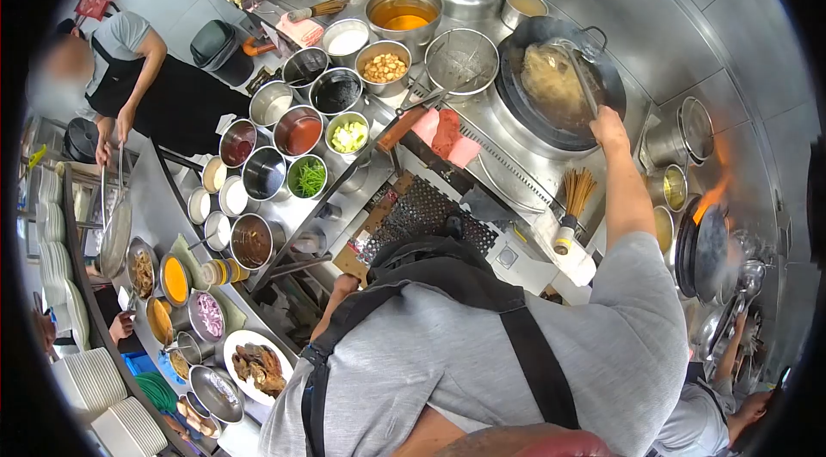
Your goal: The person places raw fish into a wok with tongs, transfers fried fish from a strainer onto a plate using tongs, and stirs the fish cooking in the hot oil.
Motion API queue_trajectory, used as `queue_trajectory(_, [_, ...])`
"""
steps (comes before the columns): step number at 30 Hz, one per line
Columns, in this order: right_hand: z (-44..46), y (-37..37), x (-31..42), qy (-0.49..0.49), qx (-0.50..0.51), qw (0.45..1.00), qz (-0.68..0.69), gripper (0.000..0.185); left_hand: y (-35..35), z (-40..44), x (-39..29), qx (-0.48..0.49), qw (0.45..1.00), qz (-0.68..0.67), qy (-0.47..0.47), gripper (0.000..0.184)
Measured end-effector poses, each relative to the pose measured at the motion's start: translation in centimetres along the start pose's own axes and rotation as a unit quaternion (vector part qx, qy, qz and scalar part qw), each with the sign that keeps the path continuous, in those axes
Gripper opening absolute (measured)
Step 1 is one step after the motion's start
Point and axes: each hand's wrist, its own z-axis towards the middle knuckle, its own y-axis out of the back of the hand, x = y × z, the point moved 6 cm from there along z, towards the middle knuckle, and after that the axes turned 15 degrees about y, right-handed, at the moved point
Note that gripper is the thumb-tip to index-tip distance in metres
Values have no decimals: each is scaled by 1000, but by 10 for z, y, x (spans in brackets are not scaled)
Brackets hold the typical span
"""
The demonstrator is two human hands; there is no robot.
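Note:
My right hand (609, 130) is closed around the handle of a metal ladle (583, 83). The ladle reaches into a dark wok (514, 70) on the stove, where pale brown food (551, 74) lies in steaming liquid. My left hand (346, 283) is low beside my body, its fingers curled and partly hidden; whatever it may hold does not show. Close to it, a dark handle (301, 265) sticks out from the counter edge. Left of the wok, a round wire strainer (462, 61) with a wooden handle (400, 128) rests over a pot.
Metal pots of sauces, fried pieces (384, 68) and chopped greens (307, 176) crowd the left counter. A bamboo brush (578, 192) lies below the wok. Flames (712, 190) rise by another wok at right. A co-worker (129, 70) at left holds a long-handled pan (115, 237).

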Motion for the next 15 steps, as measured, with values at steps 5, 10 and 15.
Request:
queue_trajectory(5, [-14,7,-4,34,9,998,-56,29,74,-63,-36,19,952,-282,121,27])
queue_trajectory(10, [-29,10,-12,69,-7,994,-80,26,45,-26,-14,-96,991,-28,-87,21])
queue_trajectory(15, [-51,17,-12,143,4,980,-136,27,-27,43,32,7,992,-117,42,20])
